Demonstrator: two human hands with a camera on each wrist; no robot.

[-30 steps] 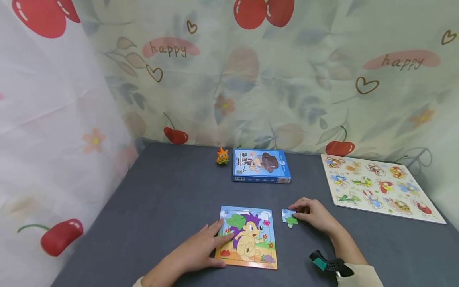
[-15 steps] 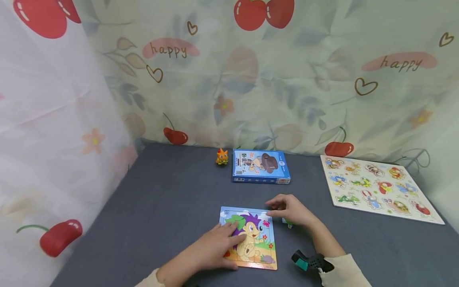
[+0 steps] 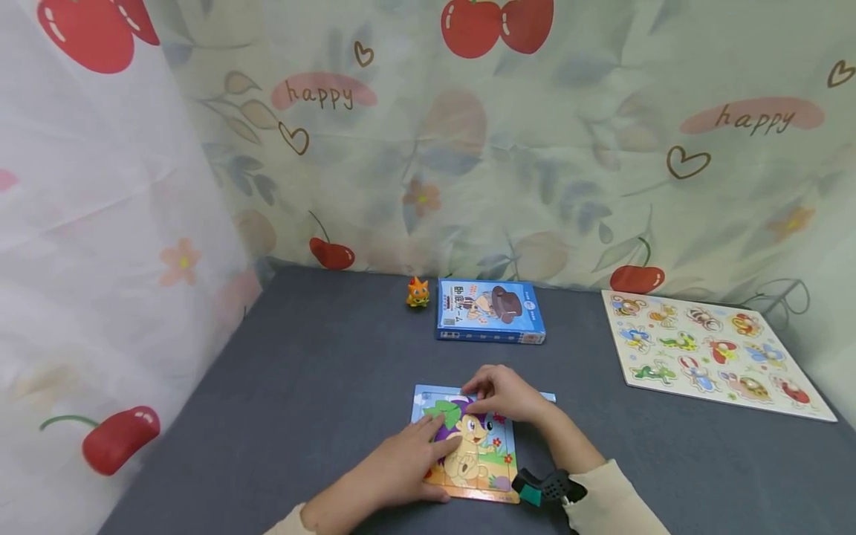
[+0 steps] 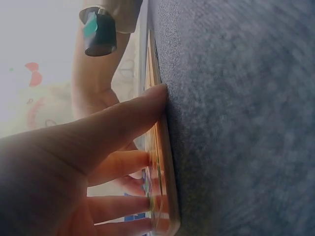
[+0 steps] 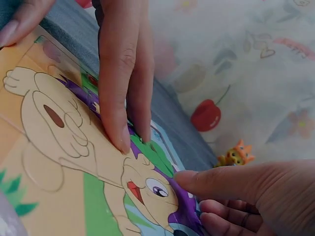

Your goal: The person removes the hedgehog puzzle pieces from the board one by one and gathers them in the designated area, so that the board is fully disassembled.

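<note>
A hedgehog jigsaw puzzle (image 3: 467,468) in a shallow wooden tray lies at the near middle of the table. My left hand (image 3: 411,457) spreads straight fingers over its left side, the thumb (image 4: 147,101) at the near edge. From the upper right my right hand (image 3: 507,394) reaches onto the puzzle's top part. In the right wrist view its thumb tip touches the purple hair by the green leaf (image 5: 152,156), with the other fingers curled close to the face; I cannot tell whether they pinch a piece. One loose light-blue puzzle piece (image 3: 549,397) shows partly behind the right wrist.
Toward the back stand a small orange toy figure (image 3: 417,293) and a blue game box (image 3: 491,310). An insect peg puzzle board (image 3: 709,349) lies at the far right. A printed cloth (image 3: 428,148) hangs behind the table.
My right hand has left the loose piece lying right of the puzzle and moved left onto the puzzle's top part. My left hand has slid slightly right over the picture.
</note>
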